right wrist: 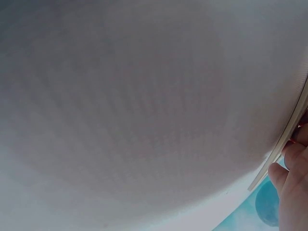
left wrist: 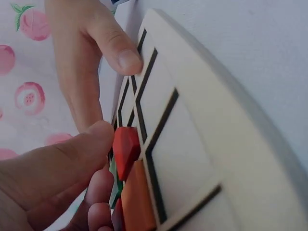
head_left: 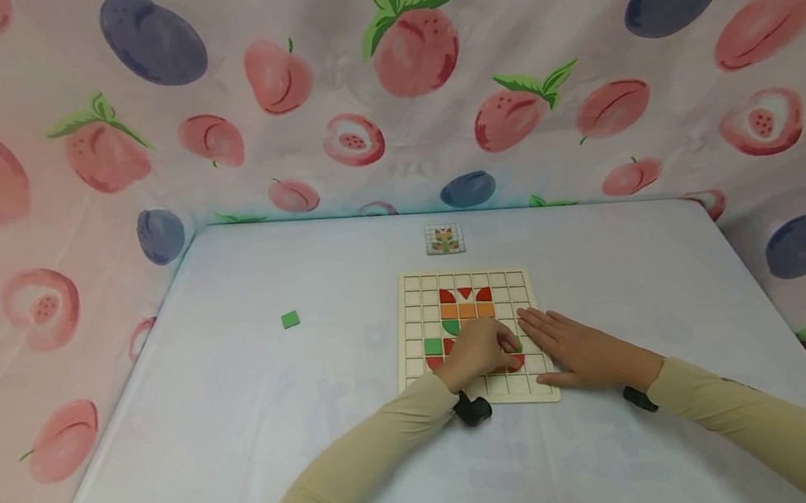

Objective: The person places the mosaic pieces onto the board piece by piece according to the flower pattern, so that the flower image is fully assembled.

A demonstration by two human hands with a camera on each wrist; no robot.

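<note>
Mid-placement step, by the look of it: fitting a red piece (left wrist: 126,147) into the grid board (head_left: 419,341), lower rows, right of centre. Left hand (head_left: 480,350) curled over the board, thumb and fingers (left wrist: 62,163) pinched on that red piece, edge tipped up against a black grid line rather than lying flat. Orange-brown piece (left wrist: 137,202) just beside it in the wrist view, already in a cell. Right hand (head_left: 579,352) flat, fingers straight and together, pressing on the board's right edge to steady it; fingertips (right wrist: 291,168) at the board rim in the right wrist view, rest of that view only blurred bench surface.

Board lying flat on the bench (head_left: 259,434), partly filled: red pieces and orange row near the top, green square (head_left: 433,346) at lower left of the pattern, more red under the left hand, partly hidden. Loose green tile (head_left: 290,320) well apart on the bench to the left. Small pattern card (head_left: 444,238) beyond the board's far edge.

Next move, as a judgement: lower the red piece flat into its cell, squared to the grid lines, then release; orientation to be checked against the card. Exact cell hidden by the left hand, cannot tell. Risk: nudging neighbouring pieces out of place.
</note>
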